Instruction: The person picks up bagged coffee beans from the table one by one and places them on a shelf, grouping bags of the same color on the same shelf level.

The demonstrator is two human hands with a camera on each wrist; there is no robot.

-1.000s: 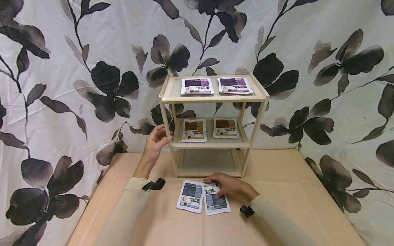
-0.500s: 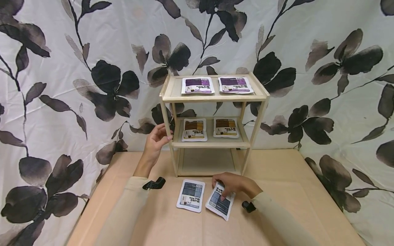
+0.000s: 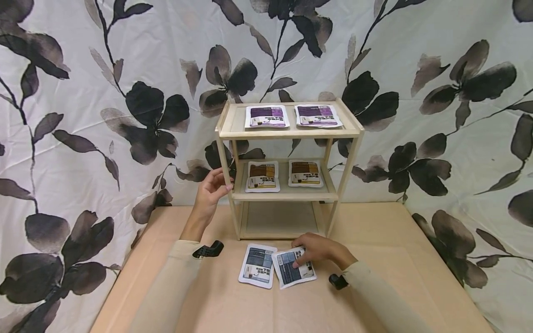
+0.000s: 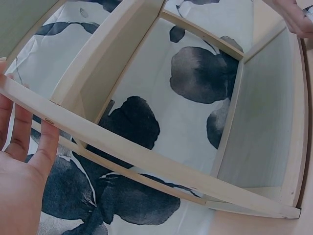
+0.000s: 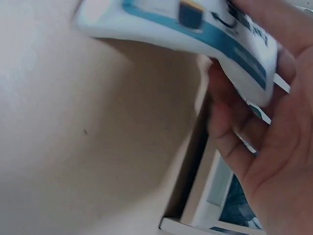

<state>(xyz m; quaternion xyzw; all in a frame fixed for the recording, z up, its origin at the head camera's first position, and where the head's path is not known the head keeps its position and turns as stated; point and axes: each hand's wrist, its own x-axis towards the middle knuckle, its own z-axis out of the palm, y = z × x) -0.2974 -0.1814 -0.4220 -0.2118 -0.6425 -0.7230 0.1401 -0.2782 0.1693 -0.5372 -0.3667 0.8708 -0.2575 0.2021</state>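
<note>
My left hand (image 3: 210,192) grips the left front post of a small wooden three-tier shelf (image 3: 287,196), its fingers behind the post in the left wrist view. My right hand (image 3: 318,249) pinches a white pouch with a dark blue label (image 3: 287,268) by its right side. In the right wrist view that pouch (image 5: 171,22) bends between thumb and fingers over the table. Just left of it, a matching blue pouch (image 3: 257,266) lies flat, and the held pouch's upper left corner overlaps its edge in the head view.
Two purple pouches, left (image 3: 267,116) and right (image 3: 318,115), lie on the top tier. Two brown pouches, left (image 3: 263,176) and right (image 3: 306,173), lie on the middle tier. The shelf stands on a peach-covered table (image 3: 374,286) before a floral cloth (image 3: 470,152).
My right hand has shifted right with its pouch, lifting and turning it, so the printing now faces the other way up. My left hand has stayed on the post.
</note>
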